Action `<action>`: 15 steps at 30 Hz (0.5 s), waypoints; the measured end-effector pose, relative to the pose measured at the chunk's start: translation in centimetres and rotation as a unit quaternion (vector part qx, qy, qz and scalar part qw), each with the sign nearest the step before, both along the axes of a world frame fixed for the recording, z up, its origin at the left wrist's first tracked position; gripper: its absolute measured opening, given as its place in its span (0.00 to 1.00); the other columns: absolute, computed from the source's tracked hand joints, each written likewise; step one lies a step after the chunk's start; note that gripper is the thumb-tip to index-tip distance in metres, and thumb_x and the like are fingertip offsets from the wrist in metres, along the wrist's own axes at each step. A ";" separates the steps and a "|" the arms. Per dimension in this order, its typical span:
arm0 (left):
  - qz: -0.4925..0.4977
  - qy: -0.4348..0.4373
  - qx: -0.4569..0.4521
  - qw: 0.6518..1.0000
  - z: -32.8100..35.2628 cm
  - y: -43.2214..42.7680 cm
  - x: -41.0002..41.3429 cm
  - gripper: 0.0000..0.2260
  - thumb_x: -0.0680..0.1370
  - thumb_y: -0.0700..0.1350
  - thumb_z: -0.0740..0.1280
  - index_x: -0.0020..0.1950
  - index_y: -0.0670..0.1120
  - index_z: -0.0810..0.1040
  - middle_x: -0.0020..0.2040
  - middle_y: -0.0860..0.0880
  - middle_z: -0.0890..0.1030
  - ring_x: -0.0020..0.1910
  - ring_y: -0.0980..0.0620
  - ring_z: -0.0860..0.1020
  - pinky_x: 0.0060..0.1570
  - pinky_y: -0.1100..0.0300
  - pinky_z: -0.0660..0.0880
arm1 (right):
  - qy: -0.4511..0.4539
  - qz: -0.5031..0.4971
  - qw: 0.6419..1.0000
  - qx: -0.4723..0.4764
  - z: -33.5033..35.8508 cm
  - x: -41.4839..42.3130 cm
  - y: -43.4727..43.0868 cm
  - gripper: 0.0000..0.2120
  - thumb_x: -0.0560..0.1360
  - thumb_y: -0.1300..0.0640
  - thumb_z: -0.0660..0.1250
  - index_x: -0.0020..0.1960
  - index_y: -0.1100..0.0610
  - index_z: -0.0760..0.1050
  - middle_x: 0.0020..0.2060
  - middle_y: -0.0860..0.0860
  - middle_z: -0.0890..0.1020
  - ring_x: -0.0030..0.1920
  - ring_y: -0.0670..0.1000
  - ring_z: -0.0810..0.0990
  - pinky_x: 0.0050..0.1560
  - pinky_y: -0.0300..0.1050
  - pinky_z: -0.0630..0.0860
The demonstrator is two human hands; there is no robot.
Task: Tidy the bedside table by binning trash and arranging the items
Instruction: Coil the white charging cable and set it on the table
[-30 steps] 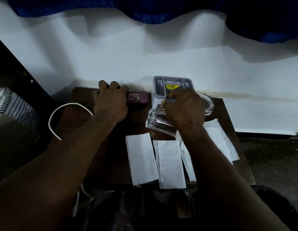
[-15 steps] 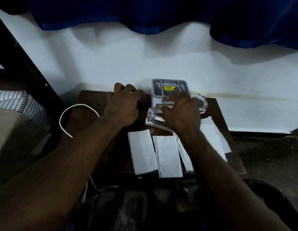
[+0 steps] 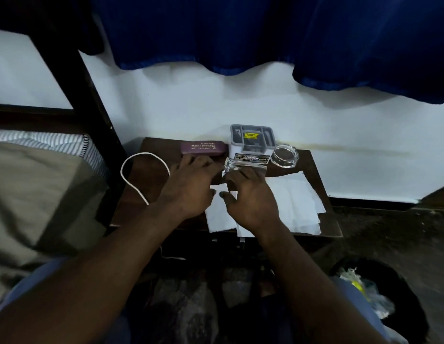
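Note:
On the dark wooden bedside table (image 3: pixel 322 219) a maroon glasses case (image 3: pixel 203 148) lies along the back edge, left of a grey-and-white box (image 3: pixel 252 140) against the wall. A clear glass block (image 3: pixel 243 166) sits in front of the box, and a round glass dish (image 3: pixel 284 155) stands to its right. White paper sheets (image 3: pixel 295 202) lie across the table's front. My left hand (image 3: pixel 188 187) hovers just in front of the case, fingers relaxed, holding nothing. My right hand (image 3: pixel 250 197) is spread over the papers near the glass block, holding nothing.
A white cable (image 3: pixel 139 175) loops off the table's left edge. A bed with a striped pillow (image 3: pixel 42 145) and a dark bed frame (image 3: pixel 74 78) stands left. A black bin (image 3: pixel 379 294) with trash sits on the floor at lower right. Blue curtain (image 3: pixel 240 33) hangs above.
Both hands have drawn back toward me. The left hand came off the glasses case, which now lies beside the box. The right hand came off the glass block.

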State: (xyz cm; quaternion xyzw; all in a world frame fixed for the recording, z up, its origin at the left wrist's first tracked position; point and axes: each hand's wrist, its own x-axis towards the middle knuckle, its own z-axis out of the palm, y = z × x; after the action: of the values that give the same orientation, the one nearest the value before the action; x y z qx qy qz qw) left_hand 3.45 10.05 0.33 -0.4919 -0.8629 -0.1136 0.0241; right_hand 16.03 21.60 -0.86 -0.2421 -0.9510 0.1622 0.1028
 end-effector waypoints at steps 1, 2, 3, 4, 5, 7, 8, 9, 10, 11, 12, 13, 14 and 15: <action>0.002 0.000 0.001 1.000 0.2 -0.8 0.4 0.28 0.73 0.52 0.73 0.72 0.59 0.71 0.69 0.55 0.72 0.68 0.45 0.67 0.61 0.44 0.71 | -0.003 0.003 1.000 -0.002 0.1 0.4 -0.6 0.21 0.75 0.49 0.73 0.67 0.52 0.78 0.62 0.52 0.80 0.66 0.60 0.75 0.67 0.56 0.72; 0.006 -0.001 0.000 1.000 0.3 -1.8 0.9 0.27 0.73 0.52 0.73 0.72 0.59 0.71 0.69 0.55 0.72 0.67 0.46 0.67 0.61 0.45 0.72 | -0.001 0.008 1.000 -0.005 0.1 0.7 -1.3 0.22 0.75 0.49 0.73 0.68 0.52 0.78 0.63 0.53 0.80 0.66 0.61 0.75 0.67 0.56 0.73; 0.013 -0.003 -0.002 1.000 0.4 -2.7 1.3 0.27 0.73 0.53 0.72 0.72 0.60 0.71 0.70 0.55 0.71 0.68 0.46 0.67 0.60 0.45 0.72 | 0.008 0.012 1.000 -0.011 0.1 1.1 -2.0 0.23 0.74 0.49 0.74 0.68 0.52 0.78 0.63 0.54 0.80 0.66 0.62 0.75 0.67 0.56 0.73; 0.021 -0.007 -0.005 1.000 0.3 -3.6 1.6 0.27 0.73 0.53 0.72 0.71 0.60 0.71 0.70 0.56 0.71 0.68 0.46 0.68 0.59 0.45 0.72 | 0.017 0.015 1.000 -0.022 0.1 1.3 -2.6 0.24 0.74 0.50 0.75 0.68 0.52 0.78 0.64 0.54 0.80 0.66 0.62 0.75 0.67 0.57 0.73; 0.028 -0.010 -0.008 1.000 0.3 -4.4 1.8 0.26 0.74 0.53 0.72 0.71 0.61 0.71 0.70 0.56 0.70 0.67 0.46 0.68 0.59 0.45 0.72 | 0.020 0.018 0.999 -0.034 0.1 1.4 -3.2 0.25 0.74 0.49 0.75 0.69 0.51 0.77 0.66 0.54 0.79 0.67 0.61 0.74 0.68 0.57 0.73; 0.039 -0.022 -0.020 0.999 0.1 -5.6 1.9 0.26 0.74 0.54 0.72 0.72 0.60 0.71 0.70 0.56 0.70 0.66 0.45 0.69 0.60 0.44 0.73 | 0.007 0.029 0.998 -0.051 0.0 1.5 -4.2 0.27 0.74 0.48 0.74 0.71 0.48 0.75 0.69 0.52 0.77 0.70 0.60 0.72 0.69 0.57 0.72; 0.043 -0.028 -0.027 0.998 -0.1 -6.1 1.9 0.26 0.74 0.54 0.72 0.72 0.60 0.71 0.70 0.55 0.71 0.66 0.44 0.70 0.60 0.44 0.74 | -0.001 0.038 0.998 -0.054 -0.1 1.4 -4.5 0.27 0.74 0.47 0.74 0.72 0.47 0.74 0.70 0.51 0.76 0.72 0.59 0.70 0.70 0.57 0.72; 0.048 -0.033 -0.034 0.998 -0.3 -6.6 1.8 0.26 0.74 0.54 0.72 0.72 0.60 0.71 0.69 0.54 0.72 0.65 0.44 0.71 0.60 0.44 0.74 | -0.008 0.048 0.997 -0.055 -0.2 1.1 -4.8 0.28 0.74 0.47 0.73 0.72 0.47 0.73 0.70 0.51 0.76 0.72 0.59 0.69 0.71 0.57 0.72; 0.053 -0.039 -0.040 0.997 -0.7 -7.2 1.6 0.26 0.74 0.54 0.71 0.71 0.60 0.71 0.69 0.53 0.73 0.65 0.43 0.72 0.60 0.44 0.75 | -0.014 0.055 0.997 -0.056 -0.4 0.9 -5.0 0.28 0.74 0.47 0.73 0.73 0.47 0.73 0.70 0.51 0.75 0.73 0.59 0.69 0.70 0.58 0.72; 0.059 -0.046 -0.047 0.996 -1.0 -7.7 1.4 0.26 0.74 0.55 0.71 0.71 0.59 0.72 0.68 0.53 0.73 0.65 0.43 0.73 0.59 0.44 0.75 | -0.020 0.060 0.996 -0.057 -0.5 0.6 -5.1 0.28 0.74 0.47 0.73 0.73 0.47 0.73 0.70 0.51 0.76 0.72 0.59 0.69 0.70 0.58 0.73; 0.066 -0.054 -0.058 0.995 -1.5 -8.3 1.1 0.26 0.74 0.55 0.71 0.71 0.59 0.72 0.68 0.52 0.74 0.65 0.43 0.73 0.60 0.44 0.75 | -0.028 0.066 0.996 -0.058 -0.7 0.2 -5.3 0.27 0.74 0.46 0.73 0.72 0.47 0.73 0.70 0.50 0.76 0.72 0.59 0.69 0.69 0.58 0.74; 0.072 -0.062 -0.072 0.993 -1.9 -8.8 0.8 0.26 0.74 0.56 0.71 0.72 0.59 0.71 0.68 0.52 0.74 0.66 0.44 0.73 0.60 0.44 0.74 | -0.038 0.073 0.995 -0.056 -0.9 -0.3 -5.3 0.27 0.74 0.46 0.73 0.72 0.46 0.73 0.70 0.50 0.76 0.72 0.59 0.70 0.68 0.58 0.74; 0.075 -0.069 -0.090 0.991 -2.2 -9.2 0.5 0.26 0.74 0.56 0.70 0.72 0.59 0.71 0.69 0.51 0.73 0.67 0.44 0.73 0.61 0.43 0.74 | -0.050 0.082 0.994 -0.053 -1.1 -0.9 -5.3 0.27 0.74 0.45 0.74 0.72 0.46 0.73 0.70 0.50 0.76 0.71 0.58 0.71 0.68 0.57 0.74; 0.075 -0.076 -0.109 0.988 -2.4 -9.5 0.1 0.26 0.75 0.56 0.70 0.72 0.58 0.71 0.69 0.50 0.73 0.68 0.44 0.73 0.61 0.43 0.74 | -0.064 0.092 0.992 -0.052 -1.3 -1.5 -5.3 0.27 0.74 0.44 0.74 0.71 0.46 0.73 0.69 0.50 0.76 0.70 0.58 0.71 0.68 0.57 0.75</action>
State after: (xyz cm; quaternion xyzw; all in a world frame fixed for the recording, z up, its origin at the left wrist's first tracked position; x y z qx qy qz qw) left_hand 3.57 0.58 -2.06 -0.4156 -0.9038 -0.0540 -0.0865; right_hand 14.52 16.28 -2.18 -0.1682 -0.9641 0.2049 0.0138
